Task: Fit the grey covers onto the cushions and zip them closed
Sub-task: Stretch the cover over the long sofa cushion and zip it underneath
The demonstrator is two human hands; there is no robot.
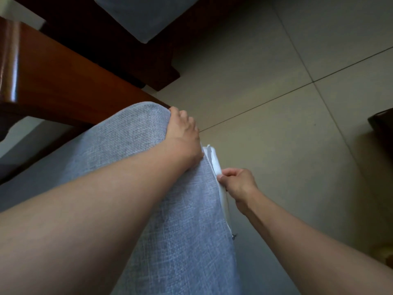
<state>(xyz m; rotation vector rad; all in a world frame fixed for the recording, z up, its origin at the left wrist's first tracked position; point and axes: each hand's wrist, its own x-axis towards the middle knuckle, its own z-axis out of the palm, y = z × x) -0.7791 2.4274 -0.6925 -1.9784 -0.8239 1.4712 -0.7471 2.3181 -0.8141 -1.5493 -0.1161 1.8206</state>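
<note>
The cushion [214, 160] stands on edge in front of the person, almost wholly inside the grey cover [136, 158]; only a strip of its white fabric shows along the open right-hand seam.

Left hand [184, 135]: laid over the top corner of the cover, fingers curled round the far edge. Its grip is on the cover. Judged purpose: to pin the corner and keep the fabric taut so the seam stays straight.

Right hand [236, 184]: at the open seam, thumb and fingers pinching the seam edge beside the exposed white fabric. Its grip is narrow, on the cover edge. Judged purpose: to draw that edge over the filling or tuck the white fabric inward.

The zip pull [234, 236] hangs lower on the same seam, untouched; the seam above it is open.

Judgement: fitting is nearly done, zipping not begun. Risk: white fabric catching in the zip teeth if not tucked first.

A second grey cushion [136, 15] lies on the dark wooden frame [63, 77] beyond. Tiled floor [276, 92] below.
</note>
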